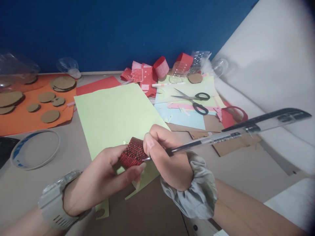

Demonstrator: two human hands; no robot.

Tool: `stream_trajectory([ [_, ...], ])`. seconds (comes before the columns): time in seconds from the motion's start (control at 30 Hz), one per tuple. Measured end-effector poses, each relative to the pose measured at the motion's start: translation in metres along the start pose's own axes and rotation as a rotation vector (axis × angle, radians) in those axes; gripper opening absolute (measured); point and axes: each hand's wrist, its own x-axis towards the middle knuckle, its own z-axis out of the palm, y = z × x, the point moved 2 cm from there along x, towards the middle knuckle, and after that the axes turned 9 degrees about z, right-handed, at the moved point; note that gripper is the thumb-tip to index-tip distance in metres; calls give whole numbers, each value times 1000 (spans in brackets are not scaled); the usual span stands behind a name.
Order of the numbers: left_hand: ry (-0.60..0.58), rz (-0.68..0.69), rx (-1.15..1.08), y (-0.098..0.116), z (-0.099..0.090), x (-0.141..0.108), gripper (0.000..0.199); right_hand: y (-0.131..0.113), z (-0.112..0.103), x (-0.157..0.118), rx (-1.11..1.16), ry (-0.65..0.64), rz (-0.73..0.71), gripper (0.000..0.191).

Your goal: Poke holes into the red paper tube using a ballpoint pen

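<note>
My left hand (105, 177) is closed around a small red paper piece (134, 151) covered in dark dots; its full shape is partly hidden by my fingers. In my right hand (164, 154) a black-and-clear pen (211, 139) is gripped near its tip, its capped far end pointing right. The pen's tip touches the dotted red piece, or lies very close to it. Beneath both hands a light green sheet of paper (115, 114) spreads over the table, with narrow cut strips at its near edge.
Black-handled scissors (193, 97) lie open on coloured papers to the right. Cardboard discs (50, 116) rest on an orange sheet (14, 123) at left, near a tape roll (57, 149). Red paper rings (161, 67) and clear plastic cups (179, 71) stand by the blue wall (123, 29).
</note>
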Motion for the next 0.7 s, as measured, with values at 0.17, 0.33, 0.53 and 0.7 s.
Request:
stream_trajectory([
  [0.17,10,-3,-6,0,0,1,22,1,0,-1,-12,0,23,33],
  [0.33,7,-19,16,0,-1,2,23,0,0,-1,-16,20,9,32],
  [0.53,10,-13,-10,0,0,2,23,0,0,-1,-19,7,20,32],
  [0.7,17,-20,-32,-1,0,2,23,0,0,-2,-34,10,41,32],
])
